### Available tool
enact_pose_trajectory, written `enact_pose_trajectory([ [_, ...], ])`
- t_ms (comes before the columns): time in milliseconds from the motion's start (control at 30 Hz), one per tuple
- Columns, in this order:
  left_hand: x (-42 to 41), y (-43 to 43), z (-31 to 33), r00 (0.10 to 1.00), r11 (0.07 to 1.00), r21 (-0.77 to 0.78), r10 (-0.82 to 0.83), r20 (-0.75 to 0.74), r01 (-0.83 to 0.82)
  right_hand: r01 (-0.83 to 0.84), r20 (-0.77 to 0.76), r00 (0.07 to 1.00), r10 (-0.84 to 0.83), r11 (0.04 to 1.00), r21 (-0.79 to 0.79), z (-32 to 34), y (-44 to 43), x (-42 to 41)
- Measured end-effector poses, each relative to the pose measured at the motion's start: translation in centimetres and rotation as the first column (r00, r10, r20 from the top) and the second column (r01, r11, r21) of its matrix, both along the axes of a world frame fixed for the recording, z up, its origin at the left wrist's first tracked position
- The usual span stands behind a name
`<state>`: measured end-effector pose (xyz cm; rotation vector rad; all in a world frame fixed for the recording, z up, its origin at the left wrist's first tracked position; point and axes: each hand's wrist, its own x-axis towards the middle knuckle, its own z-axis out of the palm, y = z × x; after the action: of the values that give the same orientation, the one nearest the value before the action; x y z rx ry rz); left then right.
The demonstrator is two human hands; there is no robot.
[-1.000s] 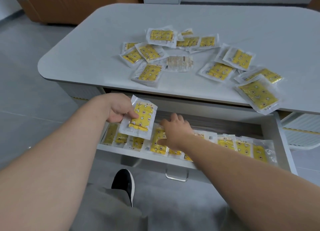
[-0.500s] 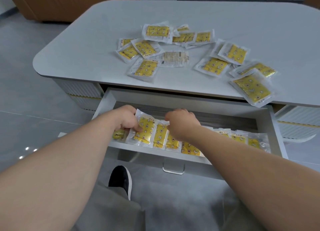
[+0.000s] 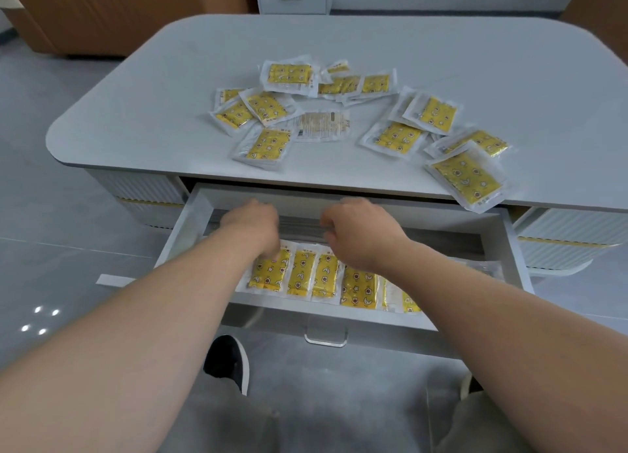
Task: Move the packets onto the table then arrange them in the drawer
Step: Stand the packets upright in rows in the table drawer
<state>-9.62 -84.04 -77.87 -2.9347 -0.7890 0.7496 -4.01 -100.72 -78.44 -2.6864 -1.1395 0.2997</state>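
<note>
Nearest, a black shoe [image 3: 226, 361] is being rested on the grey floor. Just past it, a row of yellow packets [image 3: 326, 276] is being kept side by side along the front of the open drawer [image 3: 306, 311]. The end packet [image 3: 270, 272] on the left of the row is being touched at its top by the curled fingers of the left hand [image 3: 253, 228]; whether it is being pinched cannot be told. The right hand [image 3: 360, 235] is being held just above the row, fingers loosely bent, nothing being gripped. Farther back, many loose packets [image 3: 397, 138] are being left scattered on the table [image 3: 136, 119], one corner packet [image 3: 469, 177] poking over its near edge.
</note>
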Motion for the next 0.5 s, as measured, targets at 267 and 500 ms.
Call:
enact_pose_trajectory([
  [267, 3.0, -5.1, 4.3, 0.843, 0.992, -0.05, -0.075, 0.532, 0.12, 0.315, 0.095, 0.941, -0.325, 0.943, 0.104, 4.4, -2.1, 3.0],
  [500, 5.0, -4.0, 4.4, 0.794, 0.999, -0.019, -0.023, 0.608, 0.044, 0.547, 0.305, 0.808, -0.504, 0.834, -0.069, 5.7, -5.1, 6.0],
])
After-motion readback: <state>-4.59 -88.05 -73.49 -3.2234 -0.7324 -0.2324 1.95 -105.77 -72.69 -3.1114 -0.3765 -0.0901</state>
